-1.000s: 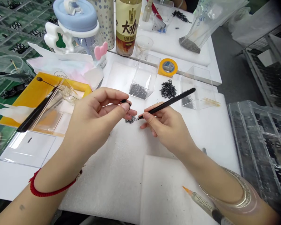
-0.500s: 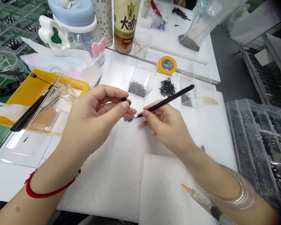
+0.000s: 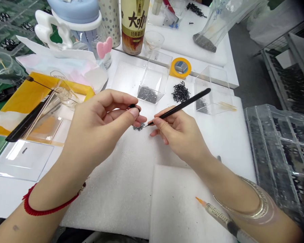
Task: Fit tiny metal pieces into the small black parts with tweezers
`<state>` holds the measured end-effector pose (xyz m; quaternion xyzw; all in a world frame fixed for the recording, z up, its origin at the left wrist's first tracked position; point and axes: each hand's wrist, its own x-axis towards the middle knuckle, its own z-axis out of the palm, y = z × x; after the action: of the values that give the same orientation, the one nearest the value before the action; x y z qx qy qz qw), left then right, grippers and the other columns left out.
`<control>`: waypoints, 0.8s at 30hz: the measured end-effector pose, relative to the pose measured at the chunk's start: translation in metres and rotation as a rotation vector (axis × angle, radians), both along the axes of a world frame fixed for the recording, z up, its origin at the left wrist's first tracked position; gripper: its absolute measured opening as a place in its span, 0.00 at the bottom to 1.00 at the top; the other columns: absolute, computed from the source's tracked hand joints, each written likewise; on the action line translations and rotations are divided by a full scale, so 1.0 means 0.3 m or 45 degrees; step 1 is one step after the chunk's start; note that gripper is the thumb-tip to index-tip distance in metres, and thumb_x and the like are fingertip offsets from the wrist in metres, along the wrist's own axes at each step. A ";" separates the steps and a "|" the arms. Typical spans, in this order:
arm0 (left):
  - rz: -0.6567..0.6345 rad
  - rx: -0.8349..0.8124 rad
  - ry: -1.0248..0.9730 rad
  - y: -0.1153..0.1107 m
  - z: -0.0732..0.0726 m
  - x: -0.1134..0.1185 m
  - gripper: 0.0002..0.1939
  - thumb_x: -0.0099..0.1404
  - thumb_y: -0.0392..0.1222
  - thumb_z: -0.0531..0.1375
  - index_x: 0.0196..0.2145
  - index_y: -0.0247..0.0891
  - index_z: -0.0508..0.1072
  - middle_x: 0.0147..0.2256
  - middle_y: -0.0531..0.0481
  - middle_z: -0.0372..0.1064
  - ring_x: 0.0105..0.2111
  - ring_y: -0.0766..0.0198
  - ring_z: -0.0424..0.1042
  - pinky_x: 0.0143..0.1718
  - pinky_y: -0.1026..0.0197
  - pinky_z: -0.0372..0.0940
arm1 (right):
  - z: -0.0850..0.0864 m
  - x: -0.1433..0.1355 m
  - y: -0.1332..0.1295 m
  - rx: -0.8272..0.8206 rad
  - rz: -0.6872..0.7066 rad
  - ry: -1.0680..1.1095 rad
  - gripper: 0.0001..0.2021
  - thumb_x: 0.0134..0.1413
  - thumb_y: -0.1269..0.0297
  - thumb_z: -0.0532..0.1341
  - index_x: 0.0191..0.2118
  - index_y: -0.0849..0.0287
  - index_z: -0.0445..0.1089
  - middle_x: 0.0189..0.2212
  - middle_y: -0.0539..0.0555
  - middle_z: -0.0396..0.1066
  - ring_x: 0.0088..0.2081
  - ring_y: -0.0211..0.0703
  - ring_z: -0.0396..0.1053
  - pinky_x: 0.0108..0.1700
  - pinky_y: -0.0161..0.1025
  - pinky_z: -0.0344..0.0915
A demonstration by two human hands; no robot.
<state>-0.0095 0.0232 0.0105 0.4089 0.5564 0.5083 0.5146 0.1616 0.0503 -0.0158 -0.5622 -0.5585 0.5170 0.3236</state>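
Observation:
My left hand (image 3: 103, 118) is closed, pinching a small black part (image 3: 135, 108) between thumb and fingers. Across from it, my right hand (image 3: 176, 130) grips a slim black pen-like tool (image 3: 183, 104), thin tip pointing left. That tip is close to a small pile of tiny dark metallic pieces (image 3: 139, 127) on the white foam, just below my left fingertips. Behind the hands are a clear tray with fine dark bits (image 3: 147, 94) and a heap of black curved pieces (image 3: 181, 92). A syringe with an orange tip (image 3: 216, 213) lies by my right forearm.
Orange tape (image 3: 180, 68) and a second clear tray (image 3: 202, 105) with toothpicks are farther back. A yellow tray (image 3: 14, 98) and clear lid (image 3: 21, 160) lie left. A blue-lidded cup (image 3: 76, 11) and a drink bottle (image 3: 133, 30) stand behind; a compartment box (image 3: 273, 152) is at right.
The view has shifted slightly, so things at the left sit a little farther left and higher. Both hands keep nearly the same pose and hold the same items.

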 end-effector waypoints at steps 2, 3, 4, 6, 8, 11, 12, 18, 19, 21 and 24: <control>-0.005 -0.017 0.039 0.000 0.000 0.001 0.05 0.61 0.33 0.63 0.34 0.40 0.74 0.27 0.59 0.77 0.30 0.71 0.78 0.30 0.77 0.70 | -0.007 0.004 0.000 0.030 -0.033 0.070 0.04 0.57 0.66 0.62 0.35 0.61 0.67 0.31 0.48 0.72 0.19 0.27 0.68 0.27 0.34 0.73; -0.002 -0.025 0.060 0.000 -0.001 0.003 0.04 0.61 0.34 0.64 0.34 0.41 0.74 0.27 0.59 0.77 0.30 0.71 0.78 0.30 0.77 0.69 | -0.010 0.007 -0.001 0.050 -0.054 0.127 0.05 0.57 0.66 0.63 0.35 0.61 0.68 0.30 0.48 0.72 0.19 0.27 0.67 0.29 0.35 0.74; 0.001 -0.036 0.075 0.000 -0.002 0.005 0.04 0.61 0.34 0.64 0.34 0.41 0.74 0.27 0.59 0.77 0.30 0.71 0.78 0.30 0.77 0.69 | -0.012 0.011 -0.001 0.075 -0.072 0.198 0.05 0.57 0.66 0.63 0.35 0.60 0.68 0.30 0.47 0.72 0.19 0.27 0.67 0.31 0.37 0.75; 0.004 -0.062 0.078 0.001 -0.005 0.010 0.04 0.60 0.34 0.64 0.34 0.40 0.74 0.27 0.58 0.77 0.30 0.70 0.78 0.30 0.76 0.70 | -0.013 0.019 -0.003 0.146 -0.088 0.347 0.04 0.57 0.66 0.63 0.36 0.59 0.69 0.29 0.47 0.73 0.21 0.28 0.68 0.35 0.39 0.76; -0.023 -0.098 0.063 0.001 -0.007 0.015 0.04 0.59 0.34 0.65 0.33 0.39 0.74 0.28 0.56 0.78 0.30 0.69 0.78 0.30 0.75 0.70 | -0.010 0.025 -0.007 0.221 -0.079 0.461 0.03 0.57 0.67 0.64 0.36 0.58 0.69 0.29 0.47 0.75 0.22 0.29 0.69 0.37 0.39 0.75; -0.110 -0.127 0.059 -0.002 -0.007 0.021 0.04 0.59 0.35 0.66 0.33 0.37 0.74 0.30 0.54 0.78 0.30 0.70 0.78 0.29 0.76 0.69 | -0.004 0.030 -0.017 0.317 -0.064 0.536 0.02 0.58 0.68 0.64 0.36 0.56 0.70 0.30 0.48 0.76 0.24 0.32 0.72 0.37 0.40 0.74; -0.145 -0.128 0.059 -0.003 -0.006 0.021 0.04 0.59 0.35 0.65 0.33 0.37 0.73 0.31 0.54 0.78 0.30 0.70 0.78 0.29 0.76 0.69 | -0.002 0.030 -0.020 0.365 -0.060 0.546 0.02 0.58 0.68 0.64 0.35 0.56 0.70 0.31 0.48 0.77 0.25 0.34 0.73 0.36 0.40 0.74; -0.193 -0.123 -0.007 -0.012 0.000 0.021 0.05 0.60 0.36 0.65 0.35 0.37 0.73 0.34 0.54 0.78 0.33 0.71 0.78 0.33 0.76 0.70 | 0.002 0.025 -0.036 0.686 -0.013 0.475 0.08 0.56 0.74 0.63 0.36 0.51 0.72 0.36 0.50 0.78 0.27 0.39 0.74 0.33 0.43 0.74; -0.183 -0.124 -0.027 -0.012 -0.002 0.021 0.05 0.60 0.36 0.65 0.34 0.37 0.73 0.34 0.54 0.78 0.32 0.71 0.78 0.33 0.75 0.70 | 0.002 0.024 -0.037 0.698 -0.012 0.465 0.09 0.56 0.74 0.63 0.36 0.50 0.72 0.36 0.50 0.78 0.27 0.40 0.74 0.32 0.44 0.74; -0.179 -0.130 -0.092 -0.012 -0.010 0.020 0.05 0.60 0.35 0.65 0.34 0.37 0.74 0.34 0.54 0.78 0.32 0.70 0.78 0.34 0.74 0.71 | 0.002 0.022 -0.037 0.737 -0.012 0.472 0.09 0.55 0.76 0.63 0.36 0.52 0.72 0.36 0.51 0.79 0.26 0.40 0.74 0.31 0.44 0.74; -0.186 -0.150 -0.228 -0.011 -0.020 0.017 0.05 0.59 0.34 0.65 0.35 0.38 0.74 0.33 0.54 0.78 0.33 0.68 0.78 0.35 0.71 0.71 | 0.004 0.025 -0.036 0.851 0.032 0.465 0.10 0.54 0.78 0.63 0.36 0.54 0.72 0.37 0.53 0.79 0.24 0.38 0.73 0.24 0.39 0.71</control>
<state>-0.0044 0.0200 0.0043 0.3704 0.5058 0.4704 0.6210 0.1690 0.0395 -0.0148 -0.3171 -0.6363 0.4019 0.5770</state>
